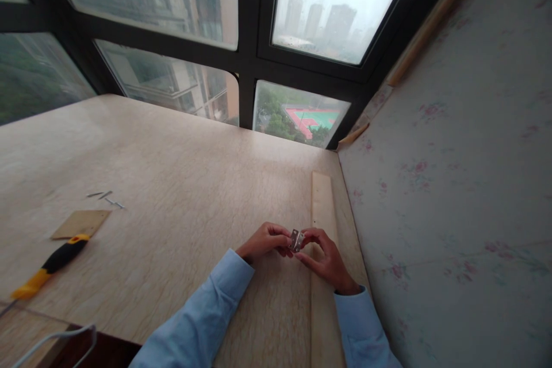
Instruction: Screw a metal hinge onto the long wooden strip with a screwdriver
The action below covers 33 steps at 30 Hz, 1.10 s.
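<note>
A small silver metal hinge (296, 240) with screw holes is held up between my two hands, near the left edge of a long pale wooden board (322, 201). My left hand (271, 240) pinches the hinge's left side between thumb and fingers. On the other side, my right hand (325, 259) has its index finger and thumb curved around the hinge's right edge, the fingertips at the metal. The board lies lengthwise on the marble-patterned sill, partly under my right hand and forearm. A small dark hole shows in the board just above my right hand.
Several screws (106, 198) lie at the left, beyond a small brown rectangular piece (81, 224). Next to it rests a yellow and black screwdriver (54, 264). A white cable (64, 333) crosses the lower left corner. Dark-framed windows (248, 40) and a floral-papered wall (440, 184) bound the sill.
</note>
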{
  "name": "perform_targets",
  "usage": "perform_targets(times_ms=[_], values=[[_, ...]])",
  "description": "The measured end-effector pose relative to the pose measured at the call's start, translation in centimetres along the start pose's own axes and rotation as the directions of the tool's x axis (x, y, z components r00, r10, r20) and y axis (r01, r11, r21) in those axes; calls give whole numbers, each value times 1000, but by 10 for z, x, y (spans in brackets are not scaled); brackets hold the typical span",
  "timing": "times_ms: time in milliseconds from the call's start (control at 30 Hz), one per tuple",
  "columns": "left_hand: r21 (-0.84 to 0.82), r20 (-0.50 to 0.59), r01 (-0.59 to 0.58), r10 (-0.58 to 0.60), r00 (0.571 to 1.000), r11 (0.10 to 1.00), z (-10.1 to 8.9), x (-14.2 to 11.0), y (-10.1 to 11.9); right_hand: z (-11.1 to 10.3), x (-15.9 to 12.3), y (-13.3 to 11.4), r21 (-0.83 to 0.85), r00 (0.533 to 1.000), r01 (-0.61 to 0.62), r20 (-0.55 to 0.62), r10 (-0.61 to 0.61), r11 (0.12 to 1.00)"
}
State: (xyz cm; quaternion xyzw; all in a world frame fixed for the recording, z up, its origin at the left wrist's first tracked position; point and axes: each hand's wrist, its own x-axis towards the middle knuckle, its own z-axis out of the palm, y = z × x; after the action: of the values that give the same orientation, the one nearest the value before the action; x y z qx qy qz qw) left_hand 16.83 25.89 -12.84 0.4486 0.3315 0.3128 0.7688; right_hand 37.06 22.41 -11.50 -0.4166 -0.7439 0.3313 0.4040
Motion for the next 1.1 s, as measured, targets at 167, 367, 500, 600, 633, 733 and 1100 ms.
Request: perform_targets(times_ms=[167,367,500,600,633,733,1100], values=[[-69,-18,-22,20,1000,997,-2,0,0,0,0,2,-76,998,46,-46,-49,996],[-36,54,-31,33,998,999,-3,1,-2,0,1,2,-128,998,54,-32,-59,990],[-52,73,-44,47,996,998,-3,2,-3,2,0,3,-97,1000,-13,-28,11,995],[-84,78,-39,46,996,996,-3,3,-7,2,0,6,-84,999,-51,-11,50,995],[-92,77,-38,45,996,995,-3,4,-8,2,-1,8,-87,998,-57,-6,57,995],[-75,80,-48,54,995,996,-3,6,-13,1,-1,11,-109,998,-53,11,54,993],[99,36,-62,59,998,993,-1,6,-17,-1,4,4,-172,993,99,-39,-108,980]])
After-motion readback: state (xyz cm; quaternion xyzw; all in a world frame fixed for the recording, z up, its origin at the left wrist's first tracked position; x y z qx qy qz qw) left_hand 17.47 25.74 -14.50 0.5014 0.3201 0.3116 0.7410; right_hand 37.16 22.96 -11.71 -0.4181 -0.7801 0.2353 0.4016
